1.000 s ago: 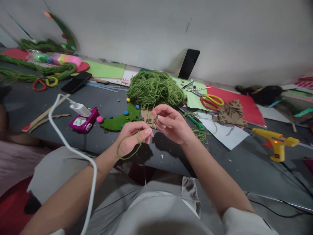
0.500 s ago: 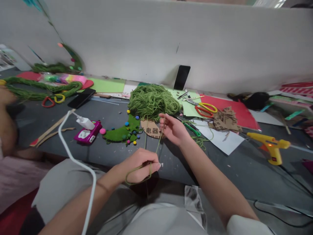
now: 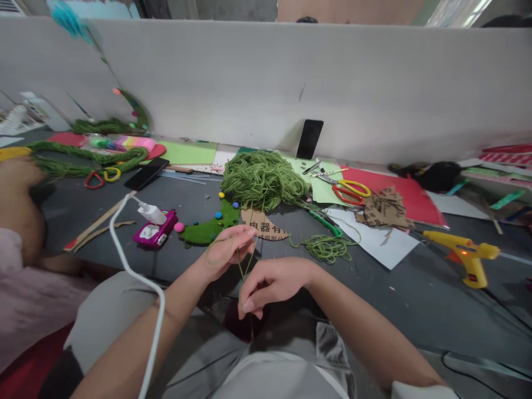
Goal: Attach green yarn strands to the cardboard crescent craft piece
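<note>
Between my hands, just off the table's front edge, a thin strand of green yarn (image 3: pixel 245 272) runs taut in a narrow V. Its upper part passes round the fingers of my left hand (image 3: pixel 228 250), and a loose loop lies over the back of that hand. Lower and to the right, my right hand (image 3: pixel 274 280) pinches the strand with thumb and fingers. Beyond them sits a big heap of green yarn (image 3: pixel 264 180). A green felt crescent with pompoms (image 3: pixel 201 230) lies behind my left hand, partly covered. Beside it is a printed cardboard piece (image 3: pixel 268 228).
Right of my hands lie a loose yarn tangle (image 3: pixel 328 248), scissors (image 3: pixel 351 191), cardboard scraps (image 3: pixel 386 209) and a yellow glue gun (image 3: pixel 465 252). To the left, a white cable (image 3: pixel 135 280) runs from a purple power unit (image 3: pixel 155 230). Another person's arm (image 3: pixel 20 194) is at far left.
My right hand has come down from near the yarn heap to below my left hand. My left hand has risen, its fingers straighter. The camera view has tipped up slightly.
</note>
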`<state>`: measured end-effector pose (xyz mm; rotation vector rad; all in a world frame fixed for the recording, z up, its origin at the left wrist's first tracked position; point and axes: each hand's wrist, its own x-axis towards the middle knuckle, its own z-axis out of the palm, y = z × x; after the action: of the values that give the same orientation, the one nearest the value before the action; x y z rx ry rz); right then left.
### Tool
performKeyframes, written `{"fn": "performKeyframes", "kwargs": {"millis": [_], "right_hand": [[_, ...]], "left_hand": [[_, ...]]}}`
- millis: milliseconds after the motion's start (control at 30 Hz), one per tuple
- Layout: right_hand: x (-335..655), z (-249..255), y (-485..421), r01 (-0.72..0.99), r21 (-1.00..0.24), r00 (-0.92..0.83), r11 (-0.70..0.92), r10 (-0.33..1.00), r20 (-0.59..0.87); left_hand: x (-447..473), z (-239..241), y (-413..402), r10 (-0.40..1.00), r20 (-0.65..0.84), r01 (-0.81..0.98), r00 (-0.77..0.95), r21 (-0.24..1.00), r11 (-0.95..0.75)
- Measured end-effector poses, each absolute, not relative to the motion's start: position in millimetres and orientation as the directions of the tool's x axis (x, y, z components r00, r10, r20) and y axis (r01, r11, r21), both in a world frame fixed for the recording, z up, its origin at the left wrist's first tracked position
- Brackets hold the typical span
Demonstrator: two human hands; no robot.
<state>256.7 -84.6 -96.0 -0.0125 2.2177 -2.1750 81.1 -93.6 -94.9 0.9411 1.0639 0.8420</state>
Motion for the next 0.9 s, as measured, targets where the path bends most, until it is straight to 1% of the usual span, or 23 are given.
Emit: {"fn": "performKeyframes", "kwargs": {"millis": [100, 200, 233, 267, 300, 333, 367, 400, 433, 467, 500, 567, 600, 633, 667, 700, 733, 767, 800, 833, 867, 900], "right_hand": [[259.1, -97.5, -81.2, 0.055, -0.998, -0.992, 0.027, -0.114, -0.058], [261.9, -99.2, -78.7, 0.113, -0.994, -0.969, 0.003, -0.22, -0.111], [264.0, -99.7, -76.9, 0.133, -0.991, -0.967, -0.009, -0.219, -0.128], [266.9, -99.8, -74.1, 0.147, -0.989, -0.974, -0.025, -0.179, -0.141], [270.6, -99.6, -70.3, 0.154, -0.987, -0.984, -0.042, -0.095, -0.15], [274.7, -99.2, -65.5, 0.151, -0.987, -0.988, -0.058, 0.031, -0.153], [278.7, -98.5, -60.1, 0.137, -0.987, -0.969, -0.079, 0.198, -0.15], [282.3, -97.9, -54.3, 0.11, -0.988, -0.911, -0.111, 0.386, -0.145], [285.0, -97.5, -48.6, 0.069, -0.985, -0.816, -0.158, 0.559, -0.147], [286.6, -97.5, -43.2, 0.011, -0.976, -0.703, -0.216, 0.693, -0.161], [287.0, -97.9, -38.5, -0.061, -0.959, -0.594, -0.278, 0.782, -0.189], [285.1, -99.6, -31.9, -0.211, -0.905, -0.455, -0.368, 0.857, -0.243], [283.7, -100.5, -30.3, -0.267, -0.885, -0.429, -0.38, 0.87, -0.244], [282.4, -101.1, -30.0, -0.313, -0.876, -0.415, -0.367, 0.883, -0.222], [281.5, -101.0, -31.1, -0.346, -0.878, -0.406, -0.332, 0.896, -0.18], [281.3, -100.3, -33.4, -0.363, -0.887, -0.405, -0.286, 0.906, -0.126], [281.5, -98.9, -36.9, -0.364, -0.901, -0.424, -0.235, 0.903, -0.065], [282.0, -97.1, -41.2, -0.342, -0.92, -0.473, -0.19, 0.881, -0.006], [282.3, -95.3, -46.2, -0.304, -0.941, -0.553, -0.15, 0.832, 0.046], [282.1, -93.9, -51.4, -0.254, -0.96, -0.661, -0.119, 0.746, 0.083], [281.0, -93.3, -56.6, -0.198, -0.975, -0.781, -0.102, 0.618, 0.094], [278.9, -93.8, -61.4, -0.141, -0.985, -0.889, -0.096, 0.451, 0.083]], "left_hand": [[86.2, -99.5, -95.4, 0.882, -0.352, -0.075, 0.313, 0.917, 0.393], [87.8, -102.2, -95.9, 0.894, -0.295, -0.1, 0.338, 0.933, 0.346], [87.5, -102.1, -96.3, 0.908, -0.261, -0.111, 0.327, 0.944, 0.311], [86.9, -101.4, -97.2, 0.924, -0.22, -0.116, 0.312, 0.957, 0.267], [86.1, -100.2, -98.7, 0.939, -0.171, -0.113, 0.299, 0.971, 0.212], [85.3, -98.4, -100.9, 0.948, -0.116, -0.103, 0.295, 0.983, 0.152], [84.6, -96.2, -103.9, 0.948, -0.066, -0.084, 0.311, 0.992, 0.097], [84.0, -93.7, -107.6, 0.935, -0.032, -0.058, 0.352, 0.997, 0.056], [83.7, -91.1, -111.9, 0.908, -0.024, -0.022, 0.419, 0.999, 0.037], [83.6, -88.7, -116.7, 0.863, -0.043, 0.026, 0.504, 0.999, 0.035], [83.7, -86.8, -121.5, 0.797, -0.079, 0.085, 0.599, 0.996, 0.035], [85.1, -85.6, -129.8, 0.609, -0.168, 0.212, 0.775, 0.977, -0.001], [86.3, -86.7, -132.5, 0.521, -0.208, 0.259, 0.828, 0.965, -0.026], [87.7, -88.9, -133.7, 0.466, -0.237, 0.288, 0.852, 0.957, -0.038], [89.3, -91.7, -133.5, 0.458, -0.25, 0.295, 0.853, 0.955, -0.027], [90.8, -94.8, -131.6, 0.509, -0.242, 0.276, 0.826, 0.961, 0.01], [91.9, -97.6, -128.4, 0.612, -0.22, 0.228, 0.76, 0.971, 0.066], [92.5, -99.6, -124.0, 0.731, -0.192, 0.155, 0.655, 0.981, 0.119], [92.4, -100.5, -119.0, 0.843, -0.16, 0.061, 0.513, 0.987, 0.15], [91.5, -100.2, -113.8, 0.913, -0.147, -0.018, 0.38, 0.986, 0.166], [90.0, -98.7, -109.1, 0.949, -0.148, -0.079, 0.278, 0.981, 0.176], [88.2, -96.6, -105.1, 0.962, -0.165, -0.115, 0.216, 0.974, 0.193]]}}
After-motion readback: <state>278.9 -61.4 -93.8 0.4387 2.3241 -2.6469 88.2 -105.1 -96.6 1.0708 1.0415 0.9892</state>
